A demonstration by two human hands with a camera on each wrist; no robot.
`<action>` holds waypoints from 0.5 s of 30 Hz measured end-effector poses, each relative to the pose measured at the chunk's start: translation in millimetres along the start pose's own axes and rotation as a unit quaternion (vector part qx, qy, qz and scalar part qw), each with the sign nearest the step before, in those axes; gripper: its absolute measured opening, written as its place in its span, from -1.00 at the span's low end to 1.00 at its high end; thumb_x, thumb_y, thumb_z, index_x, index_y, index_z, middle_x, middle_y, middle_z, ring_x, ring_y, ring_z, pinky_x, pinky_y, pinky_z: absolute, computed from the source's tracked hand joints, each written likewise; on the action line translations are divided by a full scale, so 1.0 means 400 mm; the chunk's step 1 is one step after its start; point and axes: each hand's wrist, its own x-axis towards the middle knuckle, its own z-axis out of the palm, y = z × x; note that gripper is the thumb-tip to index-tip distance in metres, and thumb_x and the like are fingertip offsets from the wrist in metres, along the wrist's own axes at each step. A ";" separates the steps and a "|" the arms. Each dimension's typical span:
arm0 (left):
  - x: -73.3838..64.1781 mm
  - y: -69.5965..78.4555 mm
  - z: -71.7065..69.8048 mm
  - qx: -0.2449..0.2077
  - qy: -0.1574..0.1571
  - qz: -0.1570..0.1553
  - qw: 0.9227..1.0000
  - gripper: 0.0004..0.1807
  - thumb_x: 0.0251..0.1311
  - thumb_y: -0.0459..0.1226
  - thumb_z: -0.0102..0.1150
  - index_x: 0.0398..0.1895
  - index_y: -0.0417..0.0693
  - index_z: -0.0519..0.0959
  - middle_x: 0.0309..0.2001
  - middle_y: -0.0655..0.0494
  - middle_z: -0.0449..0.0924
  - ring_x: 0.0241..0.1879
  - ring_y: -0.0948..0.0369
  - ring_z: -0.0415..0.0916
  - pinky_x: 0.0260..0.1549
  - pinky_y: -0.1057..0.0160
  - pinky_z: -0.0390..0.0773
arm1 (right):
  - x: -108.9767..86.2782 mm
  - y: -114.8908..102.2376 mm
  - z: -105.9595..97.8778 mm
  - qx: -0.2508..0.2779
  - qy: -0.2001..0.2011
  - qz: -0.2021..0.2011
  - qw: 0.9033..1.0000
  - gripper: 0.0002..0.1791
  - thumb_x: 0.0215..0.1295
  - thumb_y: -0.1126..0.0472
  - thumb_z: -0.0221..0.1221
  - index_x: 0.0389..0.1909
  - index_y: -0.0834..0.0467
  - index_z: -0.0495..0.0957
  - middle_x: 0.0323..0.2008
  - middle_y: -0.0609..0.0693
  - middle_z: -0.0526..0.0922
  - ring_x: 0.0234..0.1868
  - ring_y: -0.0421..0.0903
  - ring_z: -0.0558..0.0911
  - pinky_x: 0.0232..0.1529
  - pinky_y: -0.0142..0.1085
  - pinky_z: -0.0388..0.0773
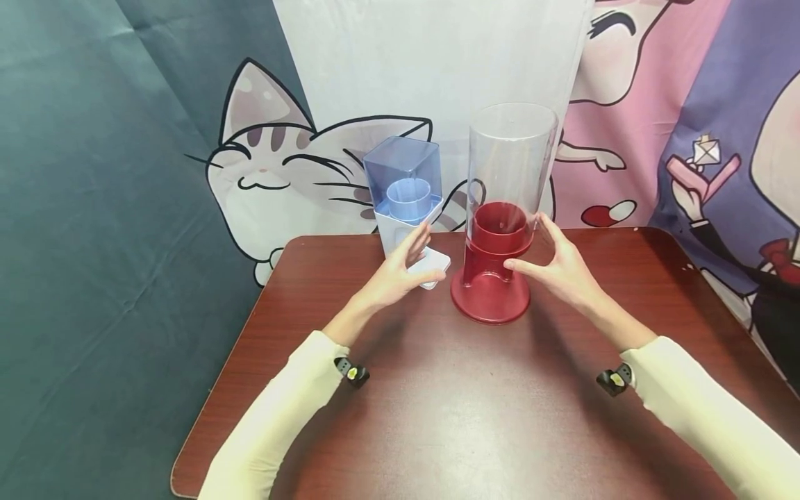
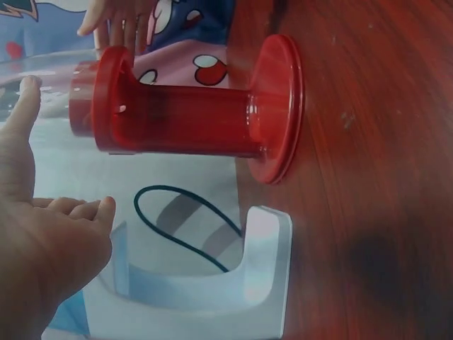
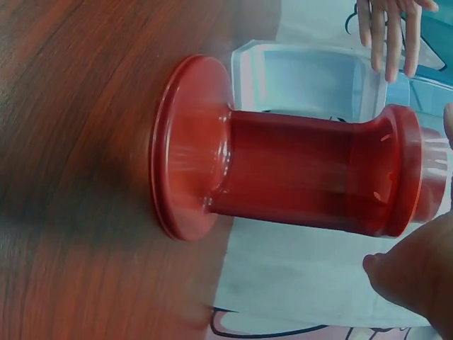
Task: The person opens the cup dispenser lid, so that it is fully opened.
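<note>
A tall dispenser with a red pedestal (image 1: 490, 298) and a clear cylinder (image 1: 512, 160) stands upright at the back of the table. On its right side is my right hand (image 1: 569, 278), thumb and fingers spread apart, fingertips right by the lower part of the cylinder. To its left stands a smaller white dispenser (image 3: 244, 78) with a translucent blue square container (image 1: 400, 163). My left hand (image 1: 390, 278) is in front of this smaller dispenser, fingers extended, palm towards the red one, and hides part of its white base. Neither hand grips anything.
Both dispensers stand on a reddish-brown wooden table (image 1: 462, 417), near its back edge. Behind it hangs a cloth backdrop (image 1: 87, 173) with cartoon figures, among them a cat (image 1: 262, 167). Small dark devices are strapped at both wrists.
</note>
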 end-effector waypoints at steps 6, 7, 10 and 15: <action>0.054 -0.009 0.036 -0.006 0.019 -0.024 1.000 0.12 0.27 -0.37 0.47 0.75 -0.06 -0.05 0.70 0.11 0.04 0.64 0.22 0.06 0.56 0.15 0.19 | 0.022 0.013 0.022 0.046 0.006 -0.030 0.998 0.13 0.24 0.15 0.54 0.72 -0.02 0.07 0.61 0.02 0.27 0.63 0.01 0.21 0.57 0.15 0.20; 0.062 -0.009 0.042 -0.004 0.021 -0.029 0.999 0.11 0.28 -0.34 0.47 0.75 -0.04 -0.05 0.70 0.12 0.04 0.64 0.23 0.05 0.56 0.17 0.19 | 0.025 0.014 0.025 0.051 0.009 -0.034 0.998 0.10 0.25 0.16 0.54 0.71 -0.04 0.10 0.60 0.01 0.30 0.62 0.00 0.24 0.56 0.16 0.22; 0.080 -0.011 0.063 -0.003 0.028 -0.036 0.999 0.09 0.30 -0.31 0.46 0.75 -0.06 -0.04 0.70 0.10 0.02 0.65 0.21 0.01 0.57 0.13 0.16 | 0.034 0.017 0.035 0.068 0.014 -0.038 0.997 0.03 0.26 0.17 0.53 0.67 -0.06 0.18 0.54 0.00 0.39 0.58 0.01 0.32 0.53 0.14 0.29; 0.098 -0.018 0.099 -0.004 0.034 -0.046 0.998 0.10 0.33 -0.23 0.45 0.75 -0.04 -0.07 0.71 0.09 -0.01 0.66 0.19 -0.01 0.57 0.08 0.18 | 0.039 0.023 0.051 0.084 0.016 -0.024 0.996 -0.01 0.29 0.14 0.51 0.67 -0.06 0.19 0.50 -0.02 0.43 0.53 -0.02 0.38 0.46 0.06 0.42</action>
